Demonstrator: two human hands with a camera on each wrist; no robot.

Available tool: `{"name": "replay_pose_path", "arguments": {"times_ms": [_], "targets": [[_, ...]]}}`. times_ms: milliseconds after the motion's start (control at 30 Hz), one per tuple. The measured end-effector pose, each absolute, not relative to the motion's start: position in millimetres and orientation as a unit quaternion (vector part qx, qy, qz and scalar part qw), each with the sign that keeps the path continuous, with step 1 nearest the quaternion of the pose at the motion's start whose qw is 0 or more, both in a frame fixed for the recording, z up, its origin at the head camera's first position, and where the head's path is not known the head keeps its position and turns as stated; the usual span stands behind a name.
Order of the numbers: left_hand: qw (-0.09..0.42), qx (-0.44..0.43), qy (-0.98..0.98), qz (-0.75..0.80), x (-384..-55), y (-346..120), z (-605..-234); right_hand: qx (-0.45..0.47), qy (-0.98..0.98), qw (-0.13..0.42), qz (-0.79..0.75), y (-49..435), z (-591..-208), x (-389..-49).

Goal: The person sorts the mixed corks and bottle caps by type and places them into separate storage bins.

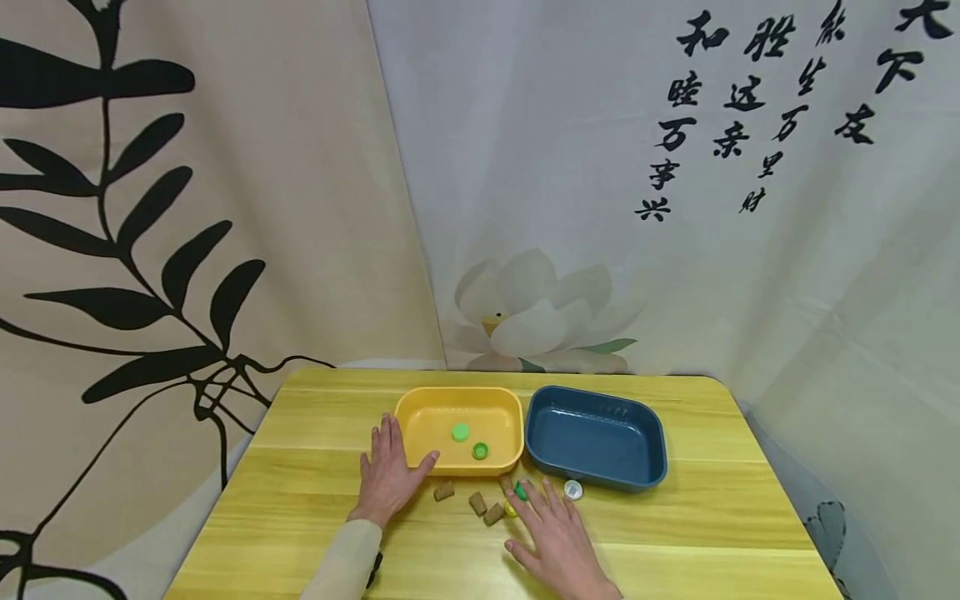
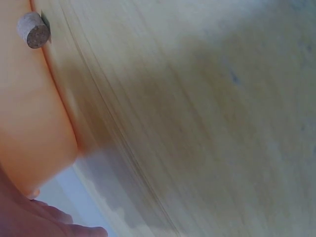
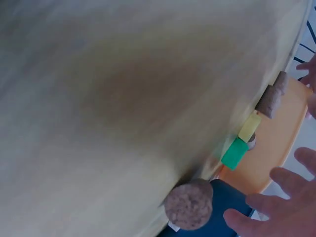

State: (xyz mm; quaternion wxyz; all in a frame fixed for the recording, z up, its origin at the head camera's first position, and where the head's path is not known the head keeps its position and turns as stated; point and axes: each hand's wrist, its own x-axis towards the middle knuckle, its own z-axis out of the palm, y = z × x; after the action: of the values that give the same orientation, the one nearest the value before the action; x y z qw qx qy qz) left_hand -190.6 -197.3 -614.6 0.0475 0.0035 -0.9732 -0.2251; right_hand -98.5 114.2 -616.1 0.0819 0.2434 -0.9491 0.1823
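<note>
My left hand point(image 1: 390, 475) lies at the left front corner of the yellow tray point(image 1: 513, 454), fingers extended and thumb reaching over the near rim. Two green bottle caps point(image 1: 461, 432) rest inside that tray. In front of it lie several corks point(image 1: 477, 503), a yellow cap point(image 1: 511, 508) and a green cap point(image 1: 521, 490). My right hand point(image 1: 558, 537) hovers with spread fingers over or beside these, holding nothing visible. A white cap point(image 1: 573, 490) is just beyond its fingertips. The right wrist view shows a large cork point(image 3: 189, 205) close to the camera, hidden from the head view.
A dark blue tray point(image 1: 600, 437) stands right of the yellow one and looks bare inside. Both stand on a wooden table point(image 1: 720, 517). Behind the table hangs a printed curtain point(image 1: 525, 167) with a lotus and writing.
</note>
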Motion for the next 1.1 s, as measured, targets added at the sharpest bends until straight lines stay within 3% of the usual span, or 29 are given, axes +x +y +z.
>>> {"name": "replay_pose_path", "arguments": {"times_ms": [600,1100], "targets": [[0.041,0.007,-0.973,-0.229,-191.5,-197.5,-616.2,0.241,-0.959,0.000,0.148,102.8,-618.7,-100.7],[0.020,0.009,-0.972,-0.232,-193.0,-198.0,-617.1,0.238,-0.963,-0.005,0.127,101.7,-620.0,-99.1]]}}
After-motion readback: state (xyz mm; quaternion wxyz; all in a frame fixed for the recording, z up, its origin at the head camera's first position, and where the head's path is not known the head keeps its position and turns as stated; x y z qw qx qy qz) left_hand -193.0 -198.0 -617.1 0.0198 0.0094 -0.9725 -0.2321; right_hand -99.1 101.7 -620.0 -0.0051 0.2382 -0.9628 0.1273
